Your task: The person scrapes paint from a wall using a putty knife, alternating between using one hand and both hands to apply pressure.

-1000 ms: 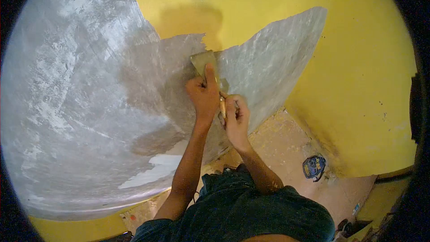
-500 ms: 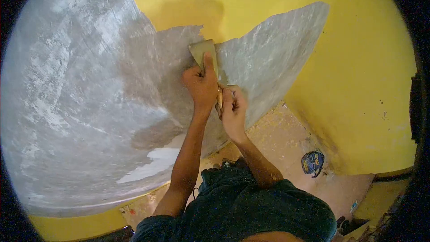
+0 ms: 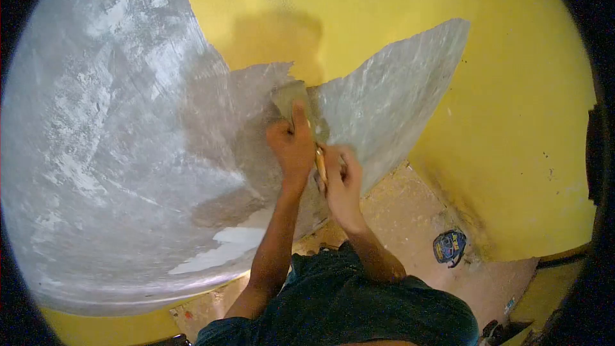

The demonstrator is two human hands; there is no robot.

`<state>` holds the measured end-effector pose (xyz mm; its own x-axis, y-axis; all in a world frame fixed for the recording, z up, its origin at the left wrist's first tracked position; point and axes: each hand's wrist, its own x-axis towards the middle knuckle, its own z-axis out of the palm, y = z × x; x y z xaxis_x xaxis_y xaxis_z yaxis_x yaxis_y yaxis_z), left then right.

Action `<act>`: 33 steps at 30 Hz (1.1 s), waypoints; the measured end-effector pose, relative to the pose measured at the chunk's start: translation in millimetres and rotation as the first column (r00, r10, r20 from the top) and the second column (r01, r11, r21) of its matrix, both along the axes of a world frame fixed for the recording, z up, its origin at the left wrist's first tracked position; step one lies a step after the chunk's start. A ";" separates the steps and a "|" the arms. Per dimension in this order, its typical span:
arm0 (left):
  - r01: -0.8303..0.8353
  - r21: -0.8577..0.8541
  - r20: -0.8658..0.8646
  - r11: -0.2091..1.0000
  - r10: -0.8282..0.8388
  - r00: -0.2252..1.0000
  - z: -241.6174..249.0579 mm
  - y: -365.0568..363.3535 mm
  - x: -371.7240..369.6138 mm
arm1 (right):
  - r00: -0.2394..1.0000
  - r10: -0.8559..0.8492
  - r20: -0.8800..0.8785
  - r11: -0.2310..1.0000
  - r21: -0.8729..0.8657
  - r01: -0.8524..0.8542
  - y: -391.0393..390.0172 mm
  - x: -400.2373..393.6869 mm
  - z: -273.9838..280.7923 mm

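A broad scraper (image 3: pixel 291 94) lies against the wall at the ragged border between grey surface (image 3: pixel 211 122) and yellow paint (image 3: pixel 365 13). My left hand (image 3: pixel 291 144) wraps round the scraper, its thumb stretched up along the blade. Lower and to the right, my right hand (image 3: pixel 343 176) grips the tool's orange-brown handle (image 3: pixel 321 165), with its fingers curled. The hands are close together, and the blade's edge sits just under the yellow paint.
Below the wall is a stained brown floor (image 3: pixel 403 211). A dark blue bag-like object (image 3: pixel 449 247) stands on it near the right wall. A white patch (image 3: pixel 237 240) marks the lower grey surface. Dark items (image 3: pixel 503 332) sit at the bottom right.
The camera view has tilted up, so the wall, hands and scraper appear lower in the picture. Both hands keep their grip, and the scraper remains near the paint border.
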<state>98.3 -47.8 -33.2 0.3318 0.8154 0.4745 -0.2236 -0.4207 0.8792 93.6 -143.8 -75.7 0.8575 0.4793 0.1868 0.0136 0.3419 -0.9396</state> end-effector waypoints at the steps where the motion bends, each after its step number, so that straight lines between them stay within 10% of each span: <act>1: -0.040 0.026 -0.022 0.999 0.041 0.999 13.1 -1.0 0.5 | 1.000 0.000 -0.006 1.000 -0.008 0.000 1.2 1.9 2.4; 33: -0.026 0.106 0.025 0.994 0.023 0.999 23.7 -5.6 2.7 | 0.994 -0.048 0.093 0.995 0.092 0.039 -5.0 -3.5 0.6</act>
